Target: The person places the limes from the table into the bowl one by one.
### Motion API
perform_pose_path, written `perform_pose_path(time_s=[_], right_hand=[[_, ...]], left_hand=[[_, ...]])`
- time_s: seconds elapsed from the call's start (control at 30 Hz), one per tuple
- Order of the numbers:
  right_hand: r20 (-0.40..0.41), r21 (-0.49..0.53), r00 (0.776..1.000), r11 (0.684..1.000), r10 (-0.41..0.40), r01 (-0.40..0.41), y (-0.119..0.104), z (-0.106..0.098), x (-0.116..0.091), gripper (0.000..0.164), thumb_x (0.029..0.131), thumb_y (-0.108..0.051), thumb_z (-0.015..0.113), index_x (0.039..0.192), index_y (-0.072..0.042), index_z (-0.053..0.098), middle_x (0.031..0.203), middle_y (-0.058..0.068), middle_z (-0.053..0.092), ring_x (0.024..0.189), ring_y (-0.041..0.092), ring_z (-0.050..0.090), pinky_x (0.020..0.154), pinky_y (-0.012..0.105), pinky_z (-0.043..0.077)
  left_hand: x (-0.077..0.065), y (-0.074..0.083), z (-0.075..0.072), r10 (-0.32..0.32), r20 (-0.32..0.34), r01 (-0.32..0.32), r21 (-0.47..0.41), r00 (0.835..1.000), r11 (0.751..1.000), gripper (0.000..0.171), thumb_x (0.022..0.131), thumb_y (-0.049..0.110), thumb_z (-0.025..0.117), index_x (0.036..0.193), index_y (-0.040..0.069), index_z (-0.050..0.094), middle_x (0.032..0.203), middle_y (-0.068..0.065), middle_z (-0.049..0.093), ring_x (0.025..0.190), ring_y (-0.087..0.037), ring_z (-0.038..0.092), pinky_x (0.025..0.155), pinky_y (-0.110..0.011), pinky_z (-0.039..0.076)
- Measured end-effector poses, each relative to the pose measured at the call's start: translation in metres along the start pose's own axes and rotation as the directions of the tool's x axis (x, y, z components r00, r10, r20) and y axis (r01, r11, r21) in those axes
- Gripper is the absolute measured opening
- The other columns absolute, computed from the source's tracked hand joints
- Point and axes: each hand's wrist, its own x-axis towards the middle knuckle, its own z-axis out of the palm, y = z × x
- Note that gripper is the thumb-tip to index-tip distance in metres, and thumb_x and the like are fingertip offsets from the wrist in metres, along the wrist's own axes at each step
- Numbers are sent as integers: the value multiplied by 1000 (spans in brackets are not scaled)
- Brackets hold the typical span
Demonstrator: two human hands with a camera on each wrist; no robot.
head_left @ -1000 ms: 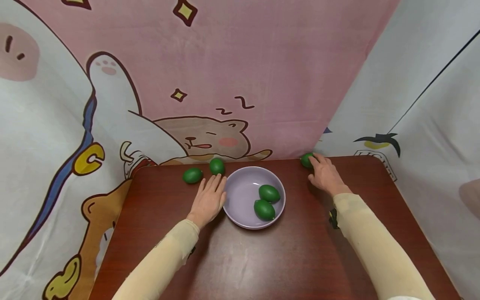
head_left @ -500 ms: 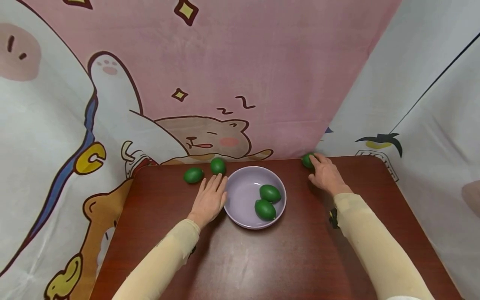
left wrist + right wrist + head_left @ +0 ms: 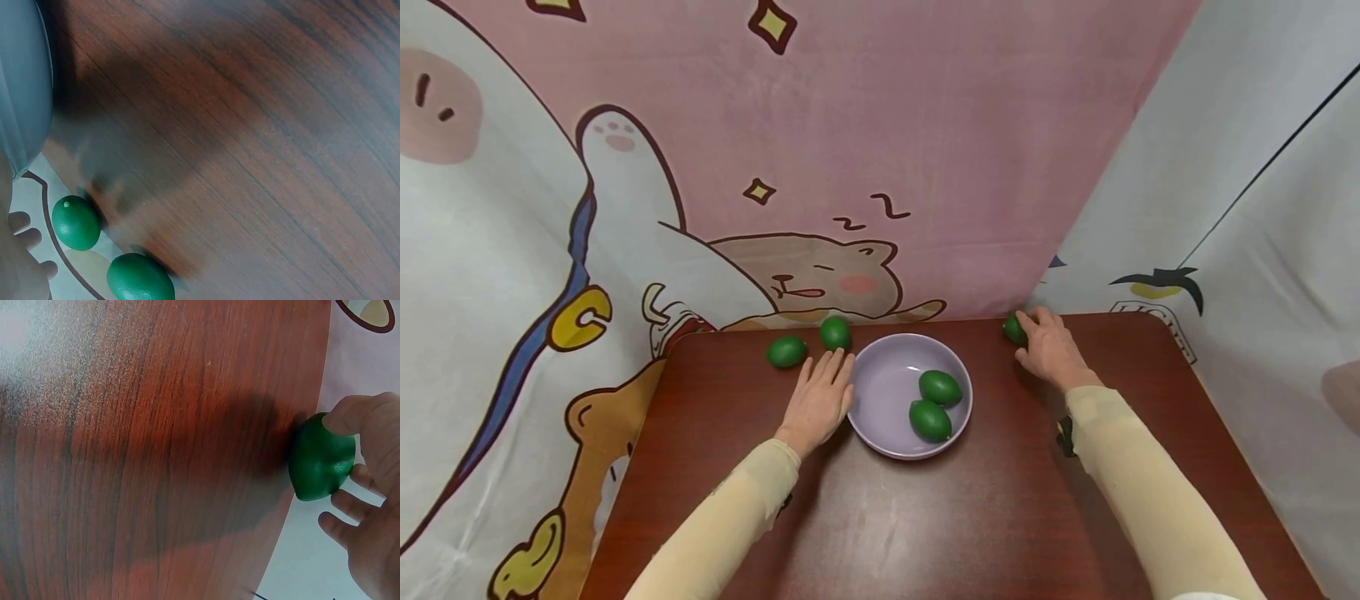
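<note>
At the table's back edge my right hand (image 3: 1051,350) grips a green lime (image 3: 317,464). In the right wrist view the thumb presses one side, and the other fingers curl at the opposite side. My left hand (image 3: 816,398) lies flat with straight fingers at the left rim of a lilac bowl (image 3: 877,400). Two limes rest inside that bowl, one lime (image 3: 939,387) behind the other lime (image 3: 929,421). Just beyond the left fingertips sit two more, an upright lime (image 3: 835,332) and a lime (image 3: 786,352) on its side.
The dark red wooden table (image 3: 895,525) ends at a cloth backdrop (image 3: 970,167) printed with cartoon animals, hanging right behind the limes. More white cloth (image 3: 1285,333) borders the right side.
The right thumb and fingers have closed round the lime, which has shifted slightly toward me. The left hand, the bowl and the other limes have stayed in place.
</note>
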Motion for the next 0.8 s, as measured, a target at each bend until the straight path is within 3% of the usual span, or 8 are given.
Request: perform_pose_path(time_s=[0.13, 0.37, 0.57, 0.8], right_hand=[[-1, 16, 1000, 1000, 2, -2, 1, 1, -2, 66, 96, -14, 66, 153, 7, 40, 141, 30, 35, 126, 52, 36, 103, 66, 40], [3, 20, 1000, 1000, 9, -9, 2, -1, -4, 62, 96, -14, 65, 150, 5, 42, 152, 31, 31, 133, 57, 32, 104, 69, 40], [-3, 10, 1000, 1000, 8, -8, 0, -3, -4, 59, 94, -13, 70, 145, 6, 45, 147, 32, 42, 127, 58, 38, 100, 69, 42], [-13, -34, 1000, 999, -11, 11, -1, -2, -3, 72, 93, -12, 72, 155, 2, 39, 143, 33, 40, 125, 60, 39, 101, 70, 41]], left_hand=[[0, 1, 0, -6, 15, 6, -2, 1000, 1000, 54, 109, 29, 47, 157, 7, 43, 161, -18, 42, 148, -36, 40, 123, -58, 24], [2, 2, -3, -4, 24, 4, -7, 1000, 1000, 54, 109, 30, 48, 158, 7, 42, 161, -17, 41, 149, -36, 39, 124, -58, 23], [1, 1, -2, -6, 24, 6, -5, 1000, 1000, 54, 109, 30, 46, 158, 8, 42, 161, -18, 42, 149, -36, 39, 124, -58, 23], [0, 0, -2, -9, 16, 9, -3, 1000, 1000, 54, 109, 30, 46, 157, 7, 43, 161, -17, 42, 148, -36, 39, 124, -58, 23]])
